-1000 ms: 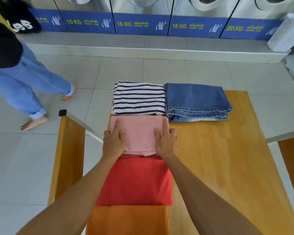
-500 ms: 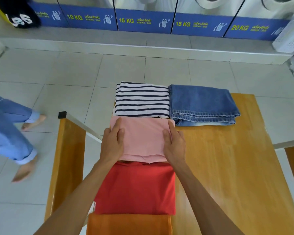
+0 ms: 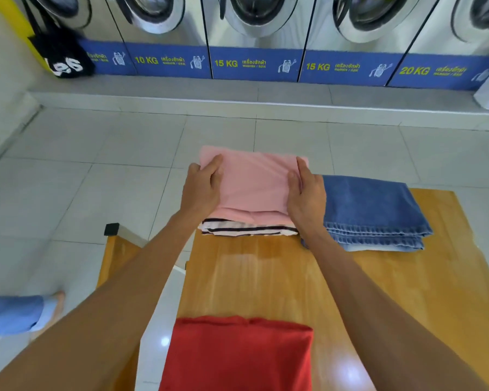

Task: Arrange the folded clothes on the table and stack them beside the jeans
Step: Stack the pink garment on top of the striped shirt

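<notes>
A folded pink garment [image 3: 254,184] lies over the folded striped shirt [image 3: 249,230], whose near edge shows beneath it. My left hand [image 3: 202,189] grips the pink garment's left side and my right hand [image 3: 305,193] grips its right side. Folded blue jeans [image 3: 370,210] lie just to the right of this stack, touching my right hand. A folded red garment [image 3: 237,354] rests at the near end of the wooden table [image 3: 266,283], apart from the stack.
A row of washing machines [image 3: 254,29] lines the far wall on a raised step. A black bag [image 3: 65,57] hangs at the far left. Another person's foot and blue trouser leg [image 3: 17,311] are on the tiled floor at the left. A wooden bench [image 3: 116,249] stands left of the table.
Both hands carried the pink garment forward from its place in front of the striped shirt and set it on top of that shirt. The view has tilted up. The person at left walked nearer.
</notes>
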`<state>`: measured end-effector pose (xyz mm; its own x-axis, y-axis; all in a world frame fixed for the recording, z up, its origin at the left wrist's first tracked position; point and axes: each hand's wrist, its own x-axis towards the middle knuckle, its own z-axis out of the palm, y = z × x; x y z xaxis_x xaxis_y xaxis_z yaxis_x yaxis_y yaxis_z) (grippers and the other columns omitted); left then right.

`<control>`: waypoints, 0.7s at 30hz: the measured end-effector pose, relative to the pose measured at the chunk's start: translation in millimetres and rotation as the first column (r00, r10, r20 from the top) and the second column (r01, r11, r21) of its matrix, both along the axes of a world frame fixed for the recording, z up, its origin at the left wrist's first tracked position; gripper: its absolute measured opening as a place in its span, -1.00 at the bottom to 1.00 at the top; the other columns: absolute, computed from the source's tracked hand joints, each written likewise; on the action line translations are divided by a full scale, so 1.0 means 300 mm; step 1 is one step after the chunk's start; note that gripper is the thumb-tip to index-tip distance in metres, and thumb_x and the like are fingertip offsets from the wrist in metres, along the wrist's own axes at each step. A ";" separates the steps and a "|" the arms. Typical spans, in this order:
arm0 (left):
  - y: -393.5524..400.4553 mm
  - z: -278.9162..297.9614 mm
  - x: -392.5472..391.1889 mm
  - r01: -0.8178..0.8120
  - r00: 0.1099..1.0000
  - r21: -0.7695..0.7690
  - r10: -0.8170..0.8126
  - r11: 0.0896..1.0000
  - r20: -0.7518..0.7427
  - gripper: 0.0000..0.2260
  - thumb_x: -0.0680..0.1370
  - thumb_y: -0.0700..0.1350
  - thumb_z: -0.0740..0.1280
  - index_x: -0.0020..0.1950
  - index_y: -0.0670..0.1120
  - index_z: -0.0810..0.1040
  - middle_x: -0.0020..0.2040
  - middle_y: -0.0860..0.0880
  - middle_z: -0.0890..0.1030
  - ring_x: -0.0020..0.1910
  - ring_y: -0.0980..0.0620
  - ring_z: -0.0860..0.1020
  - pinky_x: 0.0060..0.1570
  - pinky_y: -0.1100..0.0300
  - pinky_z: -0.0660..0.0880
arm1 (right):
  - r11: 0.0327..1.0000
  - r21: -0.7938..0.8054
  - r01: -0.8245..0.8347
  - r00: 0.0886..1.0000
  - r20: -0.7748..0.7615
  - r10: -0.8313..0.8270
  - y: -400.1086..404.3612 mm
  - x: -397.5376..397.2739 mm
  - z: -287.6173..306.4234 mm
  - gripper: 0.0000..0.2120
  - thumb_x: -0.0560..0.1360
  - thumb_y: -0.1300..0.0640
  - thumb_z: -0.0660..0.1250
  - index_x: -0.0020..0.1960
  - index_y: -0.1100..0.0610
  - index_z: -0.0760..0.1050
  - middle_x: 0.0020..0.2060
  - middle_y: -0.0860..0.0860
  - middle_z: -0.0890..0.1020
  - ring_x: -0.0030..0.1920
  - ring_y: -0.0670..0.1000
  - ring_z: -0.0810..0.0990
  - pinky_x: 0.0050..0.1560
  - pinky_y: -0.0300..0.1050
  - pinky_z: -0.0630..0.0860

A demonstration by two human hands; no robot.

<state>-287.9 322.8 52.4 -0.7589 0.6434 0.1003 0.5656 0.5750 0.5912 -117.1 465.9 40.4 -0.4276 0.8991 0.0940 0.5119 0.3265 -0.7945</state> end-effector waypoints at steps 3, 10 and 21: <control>0.032 -0.087 -0.051 0.014 0.998 -0.093 -0.009 0.996 0.055 -0.59 0.69 0.04 0.06 0.55 0.09 0.29 0.09 -0.11 0.33 -0.08 -0.04 0.39 0.03 0.20 0.33 | 0.999 -0.036 0.012 0.998 0.068 -0.010 0.027 -0.042 -0.057 -0.58 0.69 -0.05 0.11 0.54 -0.09 0.30 0.05 0.05 0.41 -0.10 -0.01 0.42 0.03 -0.07 0.45; -0.001 -0.253 -0.091 0.088 0.988 -0.084 -0.076 0.993 0.138 -0.59 0.68 -0.01 0.12 0.55 0.04 0.32 -0.15 -0.17 0.45 -0.28 -0.03 0.46 -0.06 0.11 0.47 | 0.994 -0.111 -0.012 0.986 0.162 0.030 0.054 -0.041 -0.154 -0.58 0.69 -0.01 0.12 0.54 -0.07 0.31 0.10 0.14 0.46 -0.15 0.02 0.42 -0.06 -0.08 0.41; -0.003 -0.261 -0.085 0.067 0.976 -0.196 -0.023 0.978 0.218 -0.50 0.67 0.10 0.08 0.61 0.10 0.10 0.14 -0.24 0.41 0.00 -0.12 0.48 0.26 -0.01 0.44 | 0.988 -0.130 -0.086 0.946 0.300 0.122 0.058 -0.032 -0.145 -0.54 0.71 -0.01 0.06 0.59 -0.02 0.16 0.18 0.16 0.39 -0.13 0.10 0.45 -0.10 -0.05 0.39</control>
<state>-313.5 321.8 -25.8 -0.7184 0.6675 -0.1959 0.4668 0.6714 0.5756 -126.8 483.3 -3.1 -0.5113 0.8451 -0.1562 0.7043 0.3080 -0.6396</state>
